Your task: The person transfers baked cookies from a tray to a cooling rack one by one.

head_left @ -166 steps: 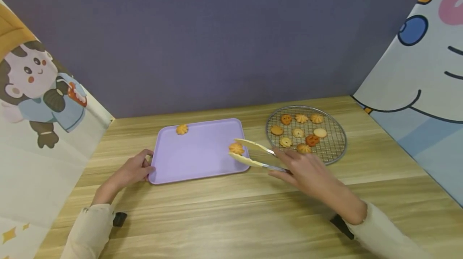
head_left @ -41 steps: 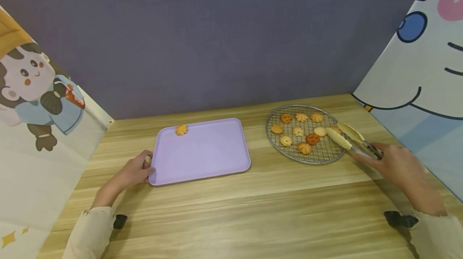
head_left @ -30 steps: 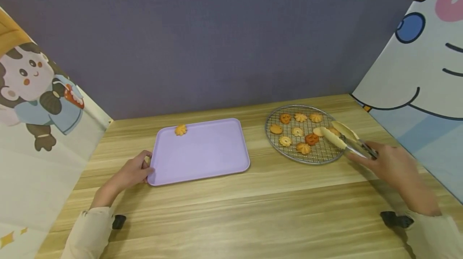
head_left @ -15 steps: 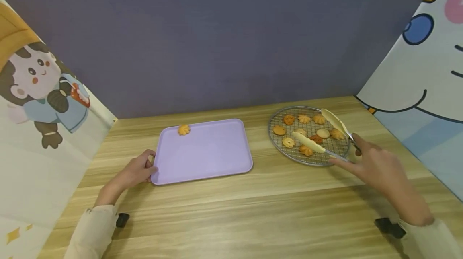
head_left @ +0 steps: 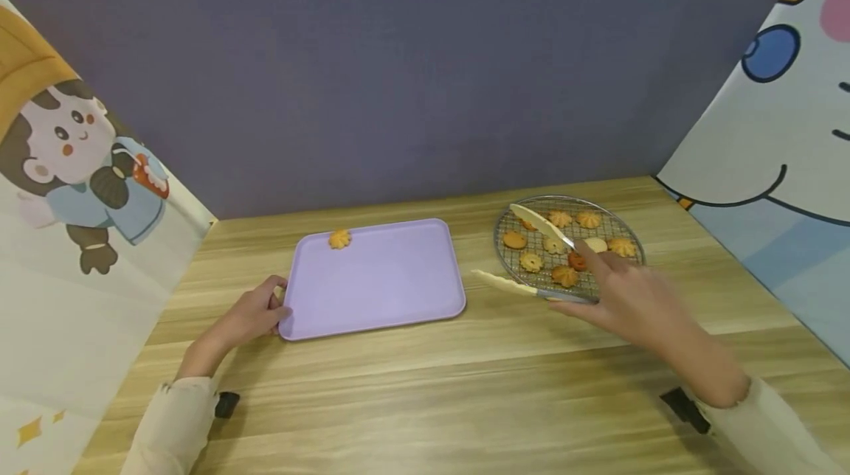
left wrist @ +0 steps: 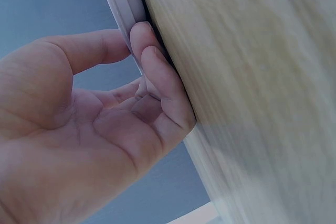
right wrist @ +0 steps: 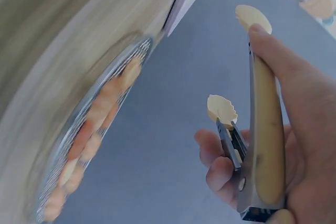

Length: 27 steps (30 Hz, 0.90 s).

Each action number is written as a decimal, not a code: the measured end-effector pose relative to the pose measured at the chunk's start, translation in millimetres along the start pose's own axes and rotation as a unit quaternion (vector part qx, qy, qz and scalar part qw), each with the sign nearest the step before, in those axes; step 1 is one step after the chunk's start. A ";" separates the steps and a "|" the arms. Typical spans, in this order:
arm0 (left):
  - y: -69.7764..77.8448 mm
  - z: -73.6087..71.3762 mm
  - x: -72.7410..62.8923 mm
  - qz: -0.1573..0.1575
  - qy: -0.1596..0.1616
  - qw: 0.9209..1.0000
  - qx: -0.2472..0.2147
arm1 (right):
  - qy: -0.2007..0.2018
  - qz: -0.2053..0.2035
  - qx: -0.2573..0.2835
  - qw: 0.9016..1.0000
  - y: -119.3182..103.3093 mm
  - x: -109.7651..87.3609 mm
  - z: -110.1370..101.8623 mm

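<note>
In the head view a lilac tray (head_left: 372, 283) lies on the left of the table, one flower-shaped cookie (head_left: 339, 239) at its far edge. My left hand (head_left: 249, 313) pinches the tray's near left corner between thumb and fingers; its rim (left wrist: 123, 3) shows in the left wrist view. My right hand (head_left: 631, 305) grips pale-yellow-tipped tongs (head_left: 543, 225) above the round wire rack (head_left: 569, 198). The tongs (right wrist: 266, 129) are spread wide with nothing between their tips. Several assorted cookies sit on the rack, including a flower-shaped cookie (head_left: 622, 247) at its right side; hand and tongs partly cover others.
The wooden table (head_left: 398, 401) extends in front of the tray and rack. A dark grey panel (head_left: 372, 77) stands behind, with printed cartoon panels (head_left: 99, 165) on both sides. A strip of table separates tray and rack.
The flower-shaped cookie held by the tongs over the tray's right end now lies on the rack's right side. The tongs have since spread and moved left, empty. The left hand stays on the tray.
</note>
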<state>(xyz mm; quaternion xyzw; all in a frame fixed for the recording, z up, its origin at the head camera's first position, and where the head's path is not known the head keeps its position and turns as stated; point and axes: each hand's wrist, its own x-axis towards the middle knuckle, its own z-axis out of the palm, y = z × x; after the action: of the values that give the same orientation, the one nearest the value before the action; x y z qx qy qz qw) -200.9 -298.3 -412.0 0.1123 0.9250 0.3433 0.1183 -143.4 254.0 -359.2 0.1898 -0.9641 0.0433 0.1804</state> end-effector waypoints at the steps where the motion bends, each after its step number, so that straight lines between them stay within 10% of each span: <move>1: -0.3 0.2 -1.1 -0.001 0.000 1.000 -0.002 | 0.014 -0.021 -0.004 1.000 -3.7 3.9 2.3; 11: -1.8 0.8 -7.3 0.000 0.006 1.000 -0.008 | 0.041 -0.130 0.012 0.991 -50.6 44.4 21.4; 27: 1.1 -1.8 -2.0 0.007 0.002 1.000 0.001 | -0.067 -0.122 0.100 0.985 -96.4 114.7 72.7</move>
<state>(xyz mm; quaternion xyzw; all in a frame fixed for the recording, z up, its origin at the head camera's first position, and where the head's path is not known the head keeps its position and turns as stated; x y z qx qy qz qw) -199.4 -299.1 -409.6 0.1185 0.9247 0.3434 0.1138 -229.7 113.7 -383.7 0.3253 -0.9345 0.1044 0.1000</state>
